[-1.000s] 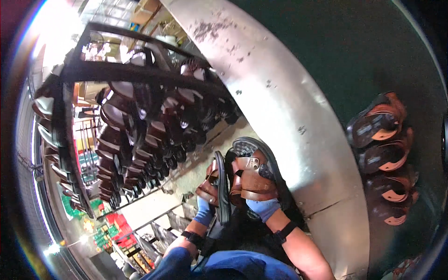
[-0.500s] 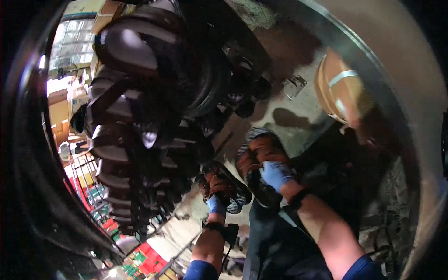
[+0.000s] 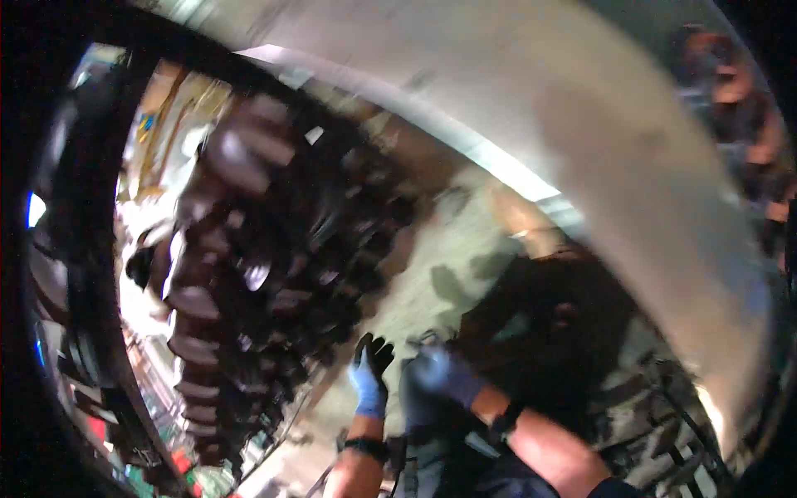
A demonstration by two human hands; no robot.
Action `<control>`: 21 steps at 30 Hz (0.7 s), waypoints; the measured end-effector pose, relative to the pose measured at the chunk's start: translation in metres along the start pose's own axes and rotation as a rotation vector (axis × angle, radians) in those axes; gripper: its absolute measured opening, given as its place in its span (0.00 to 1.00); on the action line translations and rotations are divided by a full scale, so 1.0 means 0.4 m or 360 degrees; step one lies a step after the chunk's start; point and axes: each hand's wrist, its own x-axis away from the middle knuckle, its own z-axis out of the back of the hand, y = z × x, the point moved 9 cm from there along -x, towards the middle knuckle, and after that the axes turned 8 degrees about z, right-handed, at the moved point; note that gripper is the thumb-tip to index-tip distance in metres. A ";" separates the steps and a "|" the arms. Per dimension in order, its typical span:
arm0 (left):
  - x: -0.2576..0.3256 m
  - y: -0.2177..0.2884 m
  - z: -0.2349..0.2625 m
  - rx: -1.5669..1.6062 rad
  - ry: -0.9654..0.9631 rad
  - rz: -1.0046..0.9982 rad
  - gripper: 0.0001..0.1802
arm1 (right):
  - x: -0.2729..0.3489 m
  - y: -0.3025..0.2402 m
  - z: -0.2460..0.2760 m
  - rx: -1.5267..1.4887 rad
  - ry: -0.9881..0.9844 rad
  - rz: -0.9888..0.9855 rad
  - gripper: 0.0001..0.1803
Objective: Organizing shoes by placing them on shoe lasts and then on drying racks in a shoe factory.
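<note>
Reaching up in blue gloves, the left hand (image 3: pixel 368 383) now spreads open and empty while the right hand (image 3: pixel 444 375) blurs beyond telling, the sandal held a moment ago gone, dark sandals (image 3: pixel 249 282) hanging on the rack (image 3: pixel 91 274) beyond.

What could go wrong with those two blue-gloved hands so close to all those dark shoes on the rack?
The left hand is right beside the crowded rack of dark shoes, so it might knock a pair loose. The right hand shows blurred, mid-motion over a dark heap; a hurried grip could slip.
</note>
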 end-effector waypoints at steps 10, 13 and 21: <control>0.851 0.492 -1.145 -0.1368 -0.1087 -0.1440 0.35 | 0.719 -0.386 1.044 -0.0263 0.1698 0.0015 0.34; 0.897 0.421 -1.465 -0.1908 -0.0788 -0.2289 0.49 | 0.815 -0.376 1.343 0.0405 0.2414 0.0001 0.46; 0.784 0.408 -1.840 -0.2004 -0.0462 -0.1991 0.17 | 0.764 -0.235 1.801 0.0947 0.2306 -0.0516 0.16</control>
